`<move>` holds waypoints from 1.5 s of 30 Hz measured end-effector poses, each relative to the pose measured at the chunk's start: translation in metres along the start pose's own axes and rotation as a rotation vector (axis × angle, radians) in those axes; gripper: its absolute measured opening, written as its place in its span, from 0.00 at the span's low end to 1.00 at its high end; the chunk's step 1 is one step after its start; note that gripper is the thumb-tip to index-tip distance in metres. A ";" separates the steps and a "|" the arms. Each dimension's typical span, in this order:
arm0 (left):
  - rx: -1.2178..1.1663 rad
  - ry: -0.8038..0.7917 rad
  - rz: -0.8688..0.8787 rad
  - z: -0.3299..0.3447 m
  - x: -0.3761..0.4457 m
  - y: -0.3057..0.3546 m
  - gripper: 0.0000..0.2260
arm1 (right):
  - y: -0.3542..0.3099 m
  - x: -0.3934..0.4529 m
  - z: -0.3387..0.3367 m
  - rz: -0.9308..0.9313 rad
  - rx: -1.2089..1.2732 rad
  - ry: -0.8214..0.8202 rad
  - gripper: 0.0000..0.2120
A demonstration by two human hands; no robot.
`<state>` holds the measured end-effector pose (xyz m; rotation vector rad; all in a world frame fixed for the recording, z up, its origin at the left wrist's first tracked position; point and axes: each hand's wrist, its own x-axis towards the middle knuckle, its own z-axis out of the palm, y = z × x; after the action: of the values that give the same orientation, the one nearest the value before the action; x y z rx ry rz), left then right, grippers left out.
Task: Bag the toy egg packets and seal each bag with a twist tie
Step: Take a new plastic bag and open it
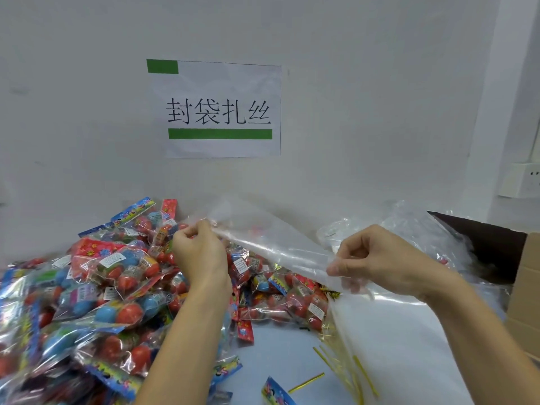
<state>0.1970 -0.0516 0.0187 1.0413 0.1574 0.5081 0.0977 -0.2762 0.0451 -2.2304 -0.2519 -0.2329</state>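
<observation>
Both hands pinch the clear bag [280, 247] by its rim above the packet pile [117, 287], left hand [198, 249] far, right hand [377, 258] near, presumably to open its mouth. The held edge slopes down rightward. Twist ties [336, 366] lie beside it.

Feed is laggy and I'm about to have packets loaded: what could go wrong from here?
1. The clear bag is only pinched at its edge by the left hand and right hand; it may slip.
2. The twist ties lie partly under the bag and could get swept away.
</observation>
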 end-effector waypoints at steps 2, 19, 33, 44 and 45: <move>-0.008 -0.033 -0.075 -0.002 0.003 -0.001 0.08 | 0.000 -0.001 0.000 0.025 -0.015 0.014 0.15; 0.530 -0.952 0.247 0.019 -0.058 -0.013 0.06 | 0.002 0.019 0.026 0.078 0.333 0.568 0.23; 0.859 -1.018 0.551 -0.001 -0.033 0.011 0.21 | 0.014 0.019 0.026 0.080 -0.225 0.691 0.12; 0.772 -0.401 0.587 -0.002 -0.031 0.039 0.13 | -0.017 0.013 0.029 -0.260 0.294 0.428 0.14; 0.791 -0.391 0.544 -0.004 -0.027 0.039 0.16 | -0.016 0.013 0.030 -0.259 0.346 0.377 0.12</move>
<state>0.1591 -0.0451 0.0468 1.9584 -0.3120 0.7417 0.1088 -0.2414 0.0418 -1.7682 -0.3456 -0.6877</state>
